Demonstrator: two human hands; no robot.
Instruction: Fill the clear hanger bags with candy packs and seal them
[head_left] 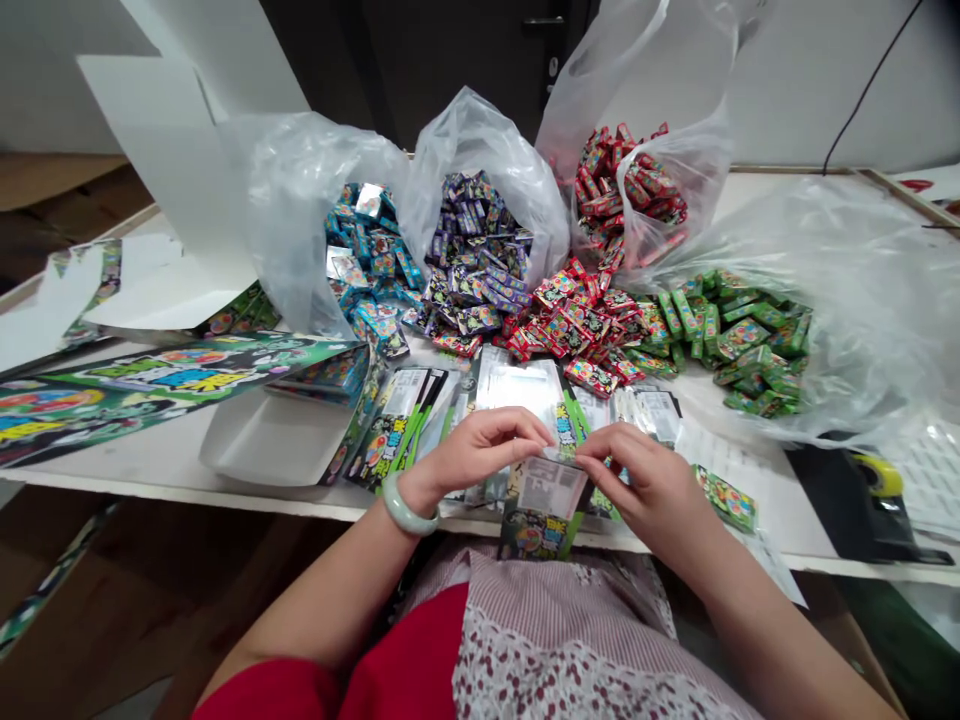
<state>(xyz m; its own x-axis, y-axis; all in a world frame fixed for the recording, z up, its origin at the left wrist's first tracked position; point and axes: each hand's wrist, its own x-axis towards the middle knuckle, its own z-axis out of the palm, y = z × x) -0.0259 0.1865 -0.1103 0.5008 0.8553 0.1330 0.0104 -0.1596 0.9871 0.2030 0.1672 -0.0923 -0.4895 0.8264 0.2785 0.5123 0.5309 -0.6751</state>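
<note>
The printed pouch (pixel 541 515) is pinched at its top edge by the left hand (pixel 495 445) and the right hand (pixel 651 482), over the front edge of the bench (pixel 161 450). It is judged light, flexible and slightly slippery; both upper corners are best gripped.

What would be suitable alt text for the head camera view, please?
A person's left hand and right hand pinch the top of a printed pouch at the front edge of a white table. Behind, small boxes in blue, purple, red and green lie heaped in and before plastic bags.
</note>
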